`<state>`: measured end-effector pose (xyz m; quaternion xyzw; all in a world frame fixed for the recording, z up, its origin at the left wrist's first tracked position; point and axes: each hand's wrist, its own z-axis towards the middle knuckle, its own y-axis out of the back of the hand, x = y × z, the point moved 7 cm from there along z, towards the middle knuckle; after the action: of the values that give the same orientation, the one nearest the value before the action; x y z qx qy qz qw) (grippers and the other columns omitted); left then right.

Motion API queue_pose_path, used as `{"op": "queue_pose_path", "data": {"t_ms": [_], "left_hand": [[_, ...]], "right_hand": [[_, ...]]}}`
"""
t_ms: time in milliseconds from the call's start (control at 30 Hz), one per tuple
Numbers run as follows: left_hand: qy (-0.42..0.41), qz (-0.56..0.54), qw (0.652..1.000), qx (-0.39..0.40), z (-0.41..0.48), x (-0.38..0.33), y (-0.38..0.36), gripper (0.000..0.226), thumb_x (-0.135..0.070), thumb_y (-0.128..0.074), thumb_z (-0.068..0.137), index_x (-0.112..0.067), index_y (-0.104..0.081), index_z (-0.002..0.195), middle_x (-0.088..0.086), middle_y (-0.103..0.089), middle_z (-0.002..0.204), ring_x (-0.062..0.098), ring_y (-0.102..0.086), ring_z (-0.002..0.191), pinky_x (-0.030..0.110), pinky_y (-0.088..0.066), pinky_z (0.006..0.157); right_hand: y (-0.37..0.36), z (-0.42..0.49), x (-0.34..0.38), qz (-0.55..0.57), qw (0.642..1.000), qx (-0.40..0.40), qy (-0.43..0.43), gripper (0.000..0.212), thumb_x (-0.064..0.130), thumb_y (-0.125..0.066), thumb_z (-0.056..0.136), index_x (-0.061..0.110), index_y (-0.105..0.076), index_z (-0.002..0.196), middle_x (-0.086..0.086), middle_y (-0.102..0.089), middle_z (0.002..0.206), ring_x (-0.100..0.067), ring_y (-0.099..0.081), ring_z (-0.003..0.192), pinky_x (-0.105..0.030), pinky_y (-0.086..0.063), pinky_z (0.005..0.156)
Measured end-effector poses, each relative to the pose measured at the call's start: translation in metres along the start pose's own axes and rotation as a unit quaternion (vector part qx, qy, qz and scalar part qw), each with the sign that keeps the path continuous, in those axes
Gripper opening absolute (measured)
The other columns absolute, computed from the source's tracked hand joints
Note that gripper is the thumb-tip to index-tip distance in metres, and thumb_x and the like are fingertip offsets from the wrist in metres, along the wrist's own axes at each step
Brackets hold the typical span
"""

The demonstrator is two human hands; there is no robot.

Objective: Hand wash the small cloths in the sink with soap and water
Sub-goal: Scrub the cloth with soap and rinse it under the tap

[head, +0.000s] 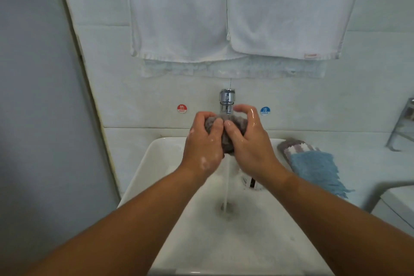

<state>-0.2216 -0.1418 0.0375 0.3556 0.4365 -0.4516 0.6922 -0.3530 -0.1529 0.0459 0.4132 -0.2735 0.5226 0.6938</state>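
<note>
A small grey cloth (226, 139) is bunched up right under the chrome tap (227, 100), above the white sink (147, 163). My left hand (202, 145) grips its left side, with soap suds on the back of the hand. My right hand (248, 141) grips its right side, wet, with the fingers curled over the top. A stream of water (225, 186) falls from the cloth to the drain (226, 209). Most of the cloth is hidden between my hands.
A blue fringed cloth (318, 168) lies over a grey-and-white striped cloth (295, 144) on the counter right of the sink. A small white container (251, 182) stands under my right wrist. White towels (224, 18) hang above. A metal rack (403, 123) stands at far right.
</note>
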Motion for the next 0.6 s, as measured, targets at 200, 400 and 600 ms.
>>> {"op": "queue_pose_path", "data": {"t_ms": [200,400,600], "left_hand": [[0.006,-0.007,1.000,0.001,0.032,-0.025,0.002,0.010,-0.028,-0.047,0.105,-0.024,-0.054,0.111,-0.003,-0.060,0.099,0.028,-0.067,0.093,0.047,-0.061,0.076],[0.034,-0.003,0.999,0.015,0.036,-0.017,0.000,0.014,-0.027,-0.044,0.106,-0.021,-0.054,0.115,-0.003,-0.057,0.101,0.027,-0.066,0.095,0.042,-0.061,0.073],[0.068,-0.024,0.996,0.045,0.020,0.002,-0.009,0.014,-0.029,-0.044,0.107,-0.023,-0.052,0.116,0.009,-0.063,0.112,0.029,-0.067,0.095,0.026,-0.051,0.052]], "right_hand": [[-0.006,0.044,0.013,0.006,0.999,0.038,-0.007,0.055,0.038,-0.055,0.101,0.046,-0.031,0.150,0.007,-0.063,0.112,-0.017,-0.067,0.101,-0.042,-0.059,0.091],[-0.008,0.051,0.008,-0.043,0.997,0.061,-0.017,0.044,0.035,-0.051,0.102,0.044,-0.038,0.142,0.001,-0.066,0.110,-0.015,-0.068,0.092,-0.032,-0.060,0.079],[-0.008,0.030,-0.004,-0.054,0.995,0.086,-0.011,0.042,0.037,-0.046,0.105,0.049,-0.034,0.144,0.006,-0.066,0.097,-0.014,-0.069,0.088,-0.030,-0.062,0.075]]}}
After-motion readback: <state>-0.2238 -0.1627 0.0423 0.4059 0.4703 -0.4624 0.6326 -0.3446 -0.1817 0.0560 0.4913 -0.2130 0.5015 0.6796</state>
